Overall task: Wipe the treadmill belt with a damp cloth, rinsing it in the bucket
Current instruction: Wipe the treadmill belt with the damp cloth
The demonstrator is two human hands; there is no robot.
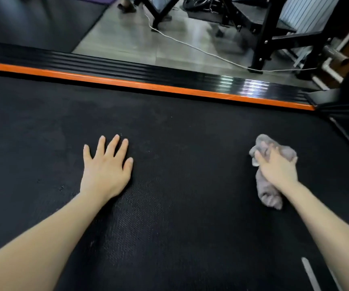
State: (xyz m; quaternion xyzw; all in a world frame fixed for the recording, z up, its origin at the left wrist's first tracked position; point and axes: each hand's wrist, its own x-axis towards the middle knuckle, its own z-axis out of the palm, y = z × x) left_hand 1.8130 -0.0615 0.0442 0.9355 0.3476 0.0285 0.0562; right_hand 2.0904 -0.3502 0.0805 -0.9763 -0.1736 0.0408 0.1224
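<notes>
The black textured treadmill belt fills most of the head view. My left hand lies flat on it, fingers spread, left of centre. My right hand grips a crumpled grey cloth and holds it down on the belt at the right; the cloth sticks out beyond my fingers and back under my wrist. No bucket is in view.
An orange stripe and a ribbed black side rail border the belt's far edge. Beyond lie a grey tiled floor, a white cable, black gym-equipment frames and a dark mat. Someone's foot shows at the top.
</notes>
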